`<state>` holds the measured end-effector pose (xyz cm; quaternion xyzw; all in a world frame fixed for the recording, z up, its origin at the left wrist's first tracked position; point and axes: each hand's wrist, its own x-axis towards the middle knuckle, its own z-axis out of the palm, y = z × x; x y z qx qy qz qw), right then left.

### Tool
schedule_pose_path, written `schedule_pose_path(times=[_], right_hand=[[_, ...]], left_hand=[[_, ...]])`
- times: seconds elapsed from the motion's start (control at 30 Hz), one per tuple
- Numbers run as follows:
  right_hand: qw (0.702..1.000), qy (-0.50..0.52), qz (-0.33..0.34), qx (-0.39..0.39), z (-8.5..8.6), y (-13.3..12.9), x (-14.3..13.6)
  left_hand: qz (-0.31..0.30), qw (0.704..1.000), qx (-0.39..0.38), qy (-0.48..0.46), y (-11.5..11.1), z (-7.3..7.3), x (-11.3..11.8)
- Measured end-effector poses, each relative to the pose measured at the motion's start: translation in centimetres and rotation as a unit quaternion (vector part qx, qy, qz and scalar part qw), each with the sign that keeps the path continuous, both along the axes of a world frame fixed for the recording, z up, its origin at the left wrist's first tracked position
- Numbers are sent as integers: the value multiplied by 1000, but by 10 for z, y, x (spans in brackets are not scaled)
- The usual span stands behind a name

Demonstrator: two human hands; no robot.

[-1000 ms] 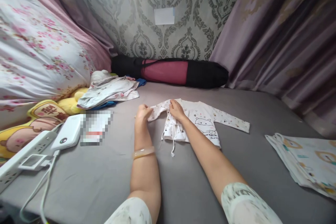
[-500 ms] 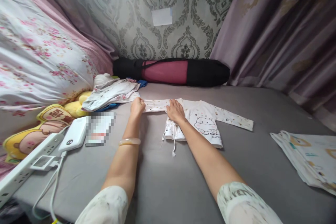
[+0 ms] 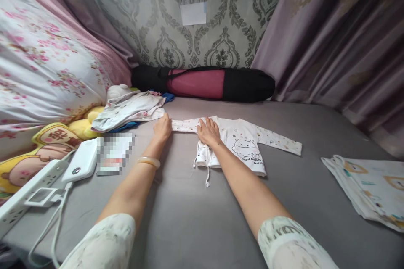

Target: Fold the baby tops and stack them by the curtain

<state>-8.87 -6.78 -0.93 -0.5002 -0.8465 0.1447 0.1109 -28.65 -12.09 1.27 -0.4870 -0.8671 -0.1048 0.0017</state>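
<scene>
A small white baby top [image 3: 232, 138] with a printed cartoon animal lies spread on the grey bed sheet [image 3: 189, 218]. Its right-side sleeve stretches outward, and thin ties hang at its left edge. My left hand [image 3: 163, 127] is closed on the cuff end of the left-side sleeve. Resting flat near that sleeve's shoulder, my right hand [image 3: 208, 132] has its fingers apart and presses on the fabric.
Crumpled clothes [image 3: 132, 109] and yellow plush toys [image 3: 85, 126] are at the left, near a power bank [image 3: 80, 162] and power strip [image 3: 30, 193]. A long black and pink bag [image 3: 202, 84] lies along the wall. Folded cloth [image 3: 369, 189] sits at the right.
The view has shifted slightly. My left forearm has swung outward to the left, while my left hand stays at the cuff and my right hand stays on the top.
</scene>
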Motion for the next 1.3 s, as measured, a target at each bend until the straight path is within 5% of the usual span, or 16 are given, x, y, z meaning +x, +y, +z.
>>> schedule_pose_path(times=[0.2, 0.37, 0.5, 0.63, 0.7, 0.8, 0.93, 1.13, 1.3], right_hand=[[1000, 0, 1, -10, -2, 1, -1], [993, 76, 16, -91, 12, 13, 9], [969, 236, -29, -62, 30, 16, 47], [943, 302, -61, -128, 36, -1, 96], [940, 280, -64, -182, 36, -14, 113], [945, 224, -49, -234, 33, -31, 125], [959, 139, 8, -247, 32, -47, 128], [983, 26, 37, -179, 39, -62, 131], [988, -19, 43, -147, 47, -74, 130]], left_hand=[[19, 1000, 13, 12, 0, -15, 3], [12, 999, 19, -33, -1, -12, -6], [18, 996, 16, -87, -10, -2, -13], [39, 994, 52, -84, -24, 14, 11], [0, 994, 86, -71, -31, 26, 39], [-174, 969, 85, -156, -42, 42, 93], [-350, 907, 3, -233, -58, 39, 156], [-347, 924, -8, -163, -69, 4, 170], [-341, 912, 20, -227, -74, -2, 156]])
